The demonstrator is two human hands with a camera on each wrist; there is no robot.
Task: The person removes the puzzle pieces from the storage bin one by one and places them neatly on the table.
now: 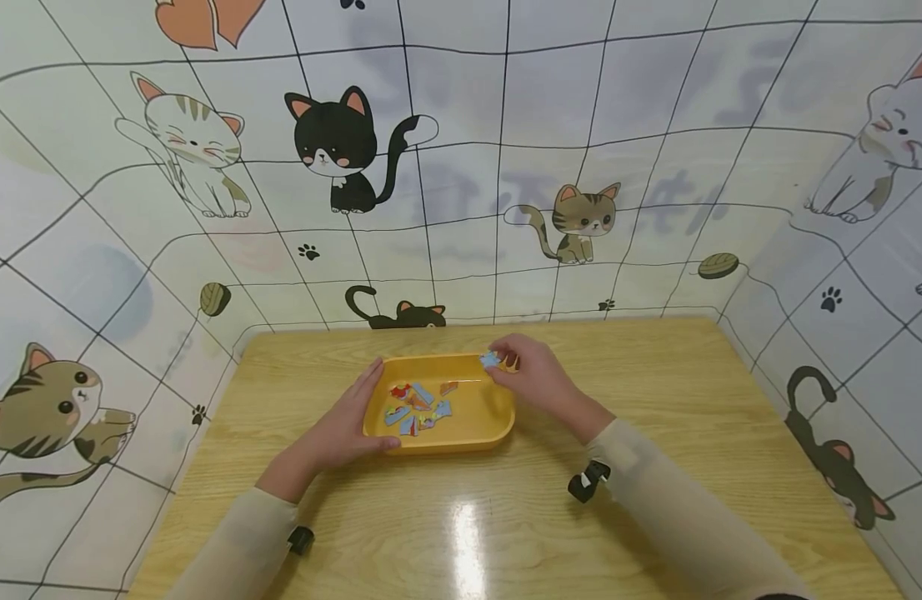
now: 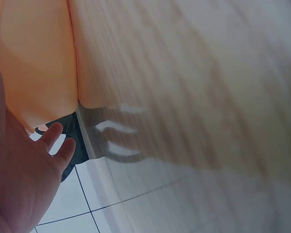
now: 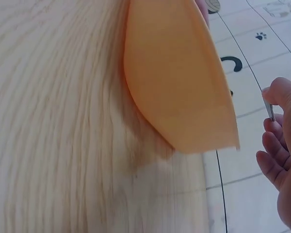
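Observation:
A shallow yellow tray (image 1: 468, 425) stands on the wooden table, with several small jigsaw puzzle pieces (image 1: 419, 408) in its left half, printed in light blue, red and orange. My left hand (image 1: 348, 425) holds the tray's left end, thumb at the front rim and fingers along the back left corner. Over the tray's back right corner, my right hand (image 1: 532, 371) pinches a light blue puzzle piece (image 1: 490, 360) between thumb and fingertips. The right wrist view shows that piece (image 3: 269, 109) edge-on, raised beside the tray's outer wall (image 3: 179, 82).
The wooden table (image 1: 618, 367) reaches back to a wall covering (image 1: 461, 183) printed with cartoon cats and grid lines. Similar covering rises on both sides. A small black device (image 1: 588, 481) sits at the right wrist, another (image 1: 300, 540) at the left.

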